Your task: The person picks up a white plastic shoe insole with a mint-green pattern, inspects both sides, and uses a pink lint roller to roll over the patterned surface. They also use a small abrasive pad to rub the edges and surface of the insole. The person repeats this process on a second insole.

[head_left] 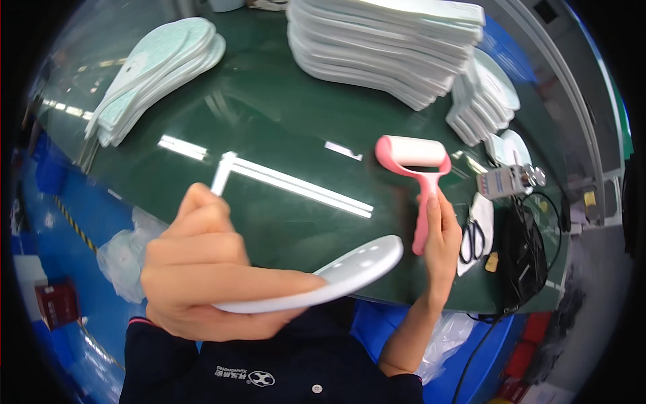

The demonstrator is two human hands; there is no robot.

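Close to the camera, my left hand (202, 276) is closed on a smooth white insole (367, 266), raised above the table's front edge. The insole appears nearly edge-on and curves upward at its free right end; my fingers cover its other end. At the right, my right hand (443, 236) has its fingers closed at the pink handle of a lint roller (421, 225). The roller's white cylinder points away from me, over the green tabletop (282, 121).
A tall insole stack (377, 50) stands at the back, with smaller insole piles (158, 71) left and right. Black-handled scissors (473, 241) lie on white material beside a labelled metal-capped container (498, 182) and a black bag (525, 252). A blue bin (383, 330) sits below the table.
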